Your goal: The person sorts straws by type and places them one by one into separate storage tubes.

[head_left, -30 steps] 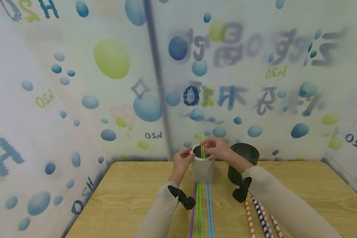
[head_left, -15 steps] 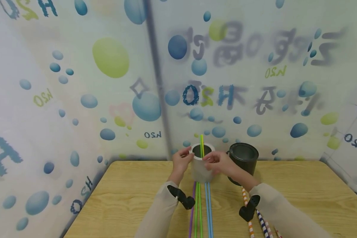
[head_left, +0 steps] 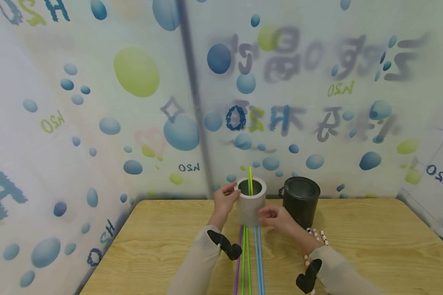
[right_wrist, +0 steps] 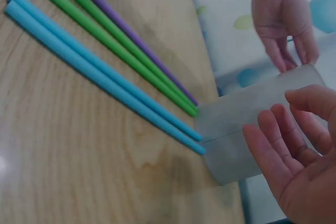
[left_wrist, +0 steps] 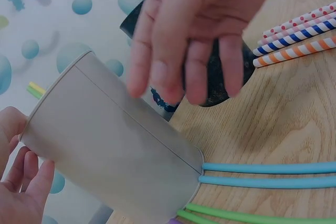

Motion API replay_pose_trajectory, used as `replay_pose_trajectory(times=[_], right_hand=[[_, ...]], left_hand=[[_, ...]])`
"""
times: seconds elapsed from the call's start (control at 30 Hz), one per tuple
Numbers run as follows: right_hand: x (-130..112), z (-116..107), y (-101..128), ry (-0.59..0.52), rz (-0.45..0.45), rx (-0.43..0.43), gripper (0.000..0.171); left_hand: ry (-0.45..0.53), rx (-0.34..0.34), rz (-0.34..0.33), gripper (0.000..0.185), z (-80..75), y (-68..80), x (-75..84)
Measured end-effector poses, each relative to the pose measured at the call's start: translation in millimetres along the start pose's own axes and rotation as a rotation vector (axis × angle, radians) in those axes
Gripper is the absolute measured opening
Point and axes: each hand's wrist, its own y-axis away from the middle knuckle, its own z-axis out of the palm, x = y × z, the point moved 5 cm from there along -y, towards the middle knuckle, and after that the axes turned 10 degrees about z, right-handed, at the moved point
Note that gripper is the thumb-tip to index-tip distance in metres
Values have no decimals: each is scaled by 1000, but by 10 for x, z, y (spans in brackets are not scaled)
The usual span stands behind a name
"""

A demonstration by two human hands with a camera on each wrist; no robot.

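A light grey cylindrical cup [head_left: 252,209] stands at the table's back, with one green and one yellow straw [head_left: 250,179] poking above its rim. My left hand [head_left: 224,203] holds the cup by the left side of its rim; in the right wrist view its fingertips meet that edge. Beside the cup's right side, my right hand [head_left: 278,220] hovers with relaxed fingers and nothing in them, as the right wrist view confirms with the palm [right_wrist: 310,187] showing. Two blue straws [head_left: 259,260], two green straws [head_left: 245,262] and a purple straw [head_left: 238,262] lie in front of the cup.
A black pot [head_left: 300,205] stands right of the cup, a small ring on its side. Striped and dotted paper straws [left_wrist: 299,38] lie before it, partly covered by my right forearm in the head view. A patterned wall [head_left: 299,102] rises behind the wooden table [head_left: 162,241].
My right hand has let go of the straws in the cup and moved down along its right side, fingers loosening. The left hand has stayed at the rim.
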Motion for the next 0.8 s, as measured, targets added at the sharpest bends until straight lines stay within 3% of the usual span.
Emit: replay_pose_trajectory(times=[0.23, 0.5, 0.8], right_hand=[[310, 74, -60, -79, 121, 93, 28], [570, 138, -92, -102, 128, 172, 30], [632, 198, -86, -72, 126, 313, 28]], left_hand=[[4, 5, -10, 32, -1, 7, -3], [21, -5, -7, 32, 26, 7, -5], [12, -1, -14, 32, 3, 9, 9]])
